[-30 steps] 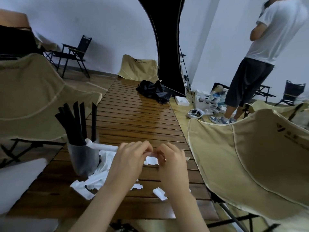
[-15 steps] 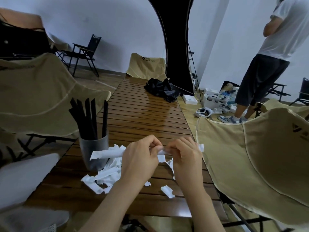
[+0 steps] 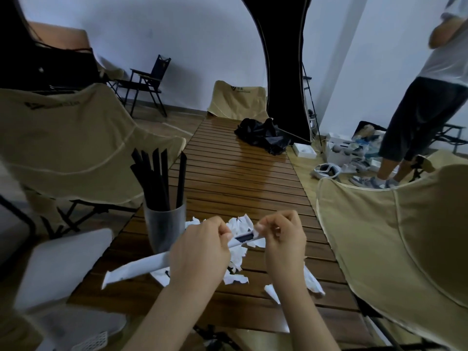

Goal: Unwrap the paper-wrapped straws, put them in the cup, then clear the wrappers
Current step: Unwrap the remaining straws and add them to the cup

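Both hands tear the paper off a straw over a slatted wooden table.

The left hand [image 3: 200, 252] grips the wrapped straw [image 3: 141, 268] around its middle, its long papered end slanting down to the left; the right hand [image 3: 283, 239] pinches the torn paper at the top, where a dark bit of straw shows. Just behind, a grey cup [image 3: 164, 229] holds several black straws [image 3: 158, 181], with torn wrappers [image 3: 238, 262] scattered beside it on the table [image 3: 240, 178]. Beige camp chairs [image 3: 395, 244] flank both sides, a black bag [image 3: 263, 135] lies at the far end, and a person [image 3: 430, 102] stands to the right among boxes on the floor.
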`<move>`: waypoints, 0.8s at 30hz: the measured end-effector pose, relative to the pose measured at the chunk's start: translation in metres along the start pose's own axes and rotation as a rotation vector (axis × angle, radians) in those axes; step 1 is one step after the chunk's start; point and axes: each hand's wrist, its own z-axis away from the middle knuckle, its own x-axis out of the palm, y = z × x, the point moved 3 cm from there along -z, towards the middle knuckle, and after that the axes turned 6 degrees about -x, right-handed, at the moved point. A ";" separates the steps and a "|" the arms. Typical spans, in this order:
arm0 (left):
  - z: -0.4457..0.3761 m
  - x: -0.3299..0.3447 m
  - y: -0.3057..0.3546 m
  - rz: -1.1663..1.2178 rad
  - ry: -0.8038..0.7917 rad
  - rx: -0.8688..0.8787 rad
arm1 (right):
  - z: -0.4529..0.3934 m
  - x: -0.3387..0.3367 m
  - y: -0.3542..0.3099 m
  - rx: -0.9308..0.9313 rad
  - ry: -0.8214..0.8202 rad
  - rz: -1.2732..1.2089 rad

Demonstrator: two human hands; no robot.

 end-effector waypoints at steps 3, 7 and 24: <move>-0.006 -0.004 -0.007 -0.042 -0.014 0.025 | 0.000 0.013 0.004 0.096 -0.011 -0.034; -0.014 -0.004 -0.018 -0.060 -0.017 0.017 | 0.000 0.021 0.013 0.270 0.020 -0.130; -0.041 -0.013 -0.079 0.012 -0.060 -0.063 | 0.010 0.042 0.035 0.923 0.235 -0.742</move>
